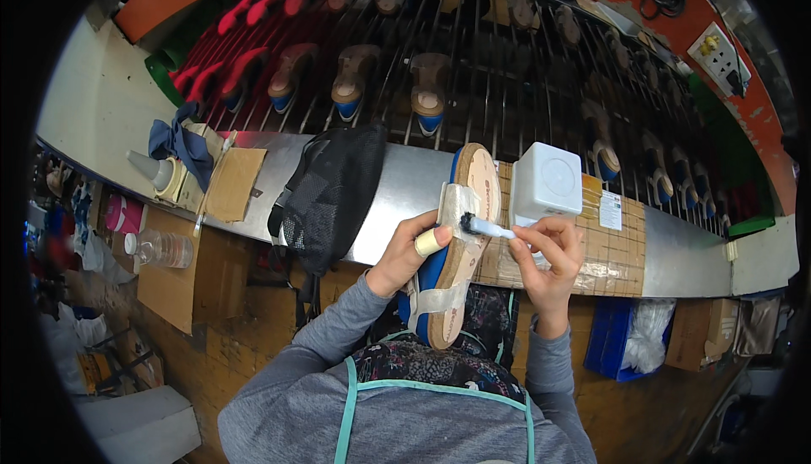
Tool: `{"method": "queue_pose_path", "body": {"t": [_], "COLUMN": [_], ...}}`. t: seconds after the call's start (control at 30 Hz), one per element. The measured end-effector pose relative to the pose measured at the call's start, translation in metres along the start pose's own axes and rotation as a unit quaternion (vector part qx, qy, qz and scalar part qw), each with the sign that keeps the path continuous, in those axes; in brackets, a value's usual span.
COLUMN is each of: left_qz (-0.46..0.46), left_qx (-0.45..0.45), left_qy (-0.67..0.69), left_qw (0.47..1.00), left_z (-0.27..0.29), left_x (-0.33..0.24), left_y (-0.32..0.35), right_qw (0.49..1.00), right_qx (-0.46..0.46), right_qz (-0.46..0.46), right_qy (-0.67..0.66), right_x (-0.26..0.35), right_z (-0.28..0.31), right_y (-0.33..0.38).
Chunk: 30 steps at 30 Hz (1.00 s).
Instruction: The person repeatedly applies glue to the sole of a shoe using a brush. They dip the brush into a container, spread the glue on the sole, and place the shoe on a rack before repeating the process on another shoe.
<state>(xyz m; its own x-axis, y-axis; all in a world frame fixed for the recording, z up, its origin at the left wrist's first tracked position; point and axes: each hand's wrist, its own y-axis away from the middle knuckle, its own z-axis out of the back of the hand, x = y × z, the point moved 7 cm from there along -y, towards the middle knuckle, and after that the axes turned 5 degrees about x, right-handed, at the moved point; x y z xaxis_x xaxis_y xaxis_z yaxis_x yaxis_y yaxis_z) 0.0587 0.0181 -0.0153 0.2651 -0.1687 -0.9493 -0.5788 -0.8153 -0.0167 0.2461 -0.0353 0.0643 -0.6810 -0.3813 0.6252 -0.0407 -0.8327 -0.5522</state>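
Note:
A sandal [457,274] with a tan footbed, pale straps and a blue side stands lengthwise in front of my body. My left hand [405,249] is closed around its left side near the upper strap, and a pale wrap covers the thumb. In my right hand [551,263], fingers pinch the light handle of a small brush [492,227]. The brush's dark bristles touch the sandal's upper strap, close to my left thumb. Just beyond my right hand sits a square white plastic container [547,179], on a taped cardboard sheet [617,253].
Beyond the metal ledge [405,181], a conveyor of rods [486,75] carries several shoes, reddish-lit at left. A black mesh bag [334,194] lies left of the sandal. Further left are a cardboard piece [236,184] and a clear bottle [165,249]. A blue crate [604,329] stands lower right.

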Motion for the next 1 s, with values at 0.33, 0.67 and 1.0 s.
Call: {"method": "queue_pose_path", "body": {"t": [0.33, 0.67, 1.0], "left_qz": [0.027, 0.051, -0.003], "left_qx": [0.024, -0.038, -0.081], "left_qy": [0.063, 0.115, 0.039], "left_qw": [0.997, 0.991, 0.996], "left_z": [-0.013, -0.002, 0.003], "left_x": [-0.007, 0.004, -0.008], "left_y": [-0.015, -0.016, -0.007], "right_qw": [0.998, 0.988, 0.996], "right_qx": [-0.039, -0.028, -0.073], "right_qz": [-0.013, -0.107, -0.045], "right_qy": [-0.045, -0.108, 0.013], "right_x": [0.004, 0.006, 0.025], "right_z": [0.014, -0.006, -0.010], "right_y": [0.000, 0.024, 0.009]}}
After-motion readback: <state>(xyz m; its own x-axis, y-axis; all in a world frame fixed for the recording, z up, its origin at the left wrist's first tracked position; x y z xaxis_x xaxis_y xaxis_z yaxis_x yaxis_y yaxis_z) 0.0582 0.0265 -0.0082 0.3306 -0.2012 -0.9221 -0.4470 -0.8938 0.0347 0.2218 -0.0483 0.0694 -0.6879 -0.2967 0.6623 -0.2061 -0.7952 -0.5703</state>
